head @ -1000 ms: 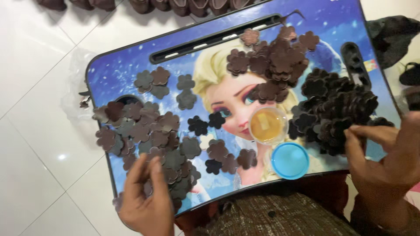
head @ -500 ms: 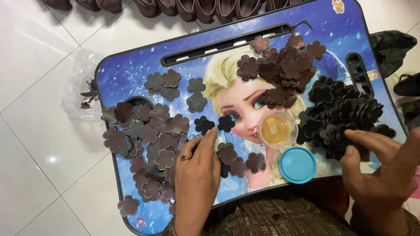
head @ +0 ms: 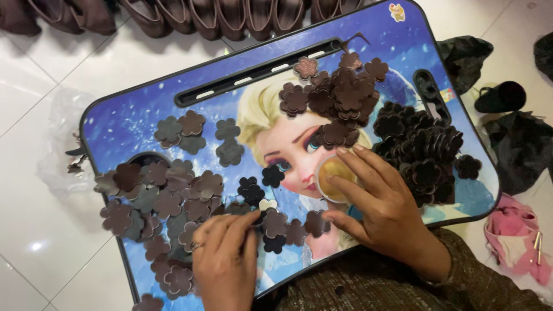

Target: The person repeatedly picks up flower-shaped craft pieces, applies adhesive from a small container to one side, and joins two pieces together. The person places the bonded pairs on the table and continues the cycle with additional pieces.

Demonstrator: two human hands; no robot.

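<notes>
The right hand has come across from the dark heap and now rests over the small round glue tub, fingers spread, hiding the blue lid; the left hand has slid in beside it, fingertips pinched on a brown flower-shaped cutout on the picture-printed lap counter; so gluing looks near.

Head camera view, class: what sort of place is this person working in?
Probably a home or small workshop floor used for craft piecework. A cartoon-printed lap tray sits over white floor tiles, covered in brown flower-shaped cutouts, with dark shoe-like pieces lined up beyond.
</notes>
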